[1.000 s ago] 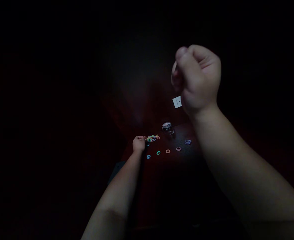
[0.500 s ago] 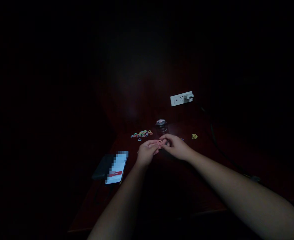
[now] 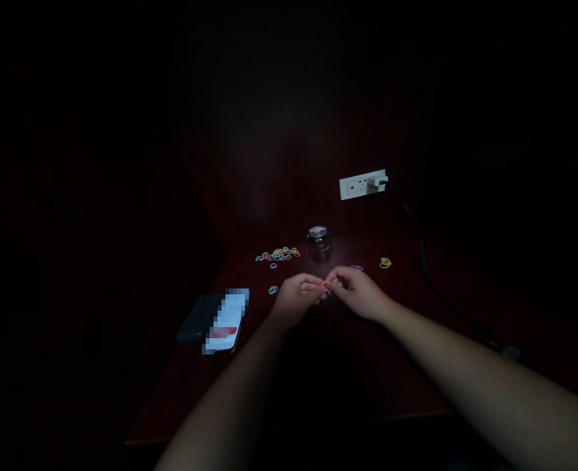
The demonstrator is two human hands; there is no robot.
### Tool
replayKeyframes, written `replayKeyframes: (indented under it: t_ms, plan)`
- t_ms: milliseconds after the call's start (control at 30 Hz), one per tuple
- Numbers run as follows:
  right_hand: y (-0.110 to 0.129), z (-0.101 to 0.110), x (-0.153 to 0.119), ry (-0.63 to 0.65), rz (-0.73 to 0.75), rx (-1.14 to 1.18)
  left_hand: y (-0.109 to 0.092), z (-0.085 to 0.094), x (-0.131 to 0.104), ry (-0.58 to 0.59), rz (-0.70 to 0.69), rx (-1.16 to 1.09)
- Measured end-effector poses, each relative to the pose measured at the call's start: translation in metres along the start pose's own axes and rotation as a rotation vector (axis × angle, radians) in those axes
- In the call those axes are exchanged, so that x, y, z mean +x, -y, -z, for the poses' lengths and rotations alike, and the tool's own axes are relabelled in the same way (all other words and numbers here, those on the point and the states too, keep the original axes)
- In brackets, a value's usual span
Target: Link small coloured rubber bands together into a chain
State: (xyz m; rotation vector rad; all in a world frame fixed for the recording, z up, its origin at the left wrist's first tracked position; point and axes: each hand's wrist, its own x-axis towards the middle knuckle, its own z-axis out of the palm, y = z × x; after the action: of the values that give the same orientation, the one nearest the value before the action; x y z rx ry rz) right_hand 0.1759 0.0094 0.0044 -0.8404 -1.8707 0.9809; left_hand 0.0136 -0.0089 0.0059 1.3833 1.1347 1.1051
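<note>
My left hand (image 3: 297, 299) and my right hand (image 3: 359, 292) meet above the dark red table. Between their fingertips they pinch a small pinkish-orange ring (image 3: 326, 285), partly covered by the fingers. Beyond my left hand lies a loose pile of colourful rings (image 3: 279, 254), with one blue ring (image 3: 273, 265) just in front of it. A few pale blue rings (image 3: 273, 290) rest left of my left hand. Purple rings (image 3: 357, 267) show behind my right hand, and a bunch of yellow rings (image 3: 385, 263) lies farther right.
A lidded clear jar (image 3: 319, 240) stands behind my hands. At left, a lit phone (image 3: 227, 320) lies beside a dark box-like object (image 3: 198, 319). A wall socket (image 3: 362, 185) holds a plug, whose dark cable (image 3: 422, 255) runs down the right side.
The ring and both hands have shifted slightly right, and the fingers now cover more of the ring. The pale blue rings beside my left hand have come into fuller view. The camera view has shifted slightly.
</note>
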Motion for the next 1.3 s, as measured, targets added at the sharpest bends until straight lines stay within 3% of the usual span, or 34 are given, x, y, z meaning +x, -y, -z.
replayKeyframes:
  t_ms: [367,700,1033,1300]
  plan:
    - [0.0022,0.0039,0.0031,-0.008,-0.154,0.023,0.0107,-0.0005,0.0007,0.067,-0.239,0.17]
    - [-0.0013,0.0049,0.0048,0.019,-0.229,0.043,0.0048,-0.0018,-0.0033,0.079,-0.284,0.255]
    - [-0.0053,0.0061,0.0058,0.025,-0.126,0.074,0.0058,0.0022,-0.0006,-0.042,-0.305,0.346]
    - [-0.0016,0.0078,0.0043,0.037,-0.049,-0.026,0.0052,0.0018,-0.0001,-0.059,-0.314,0.353]
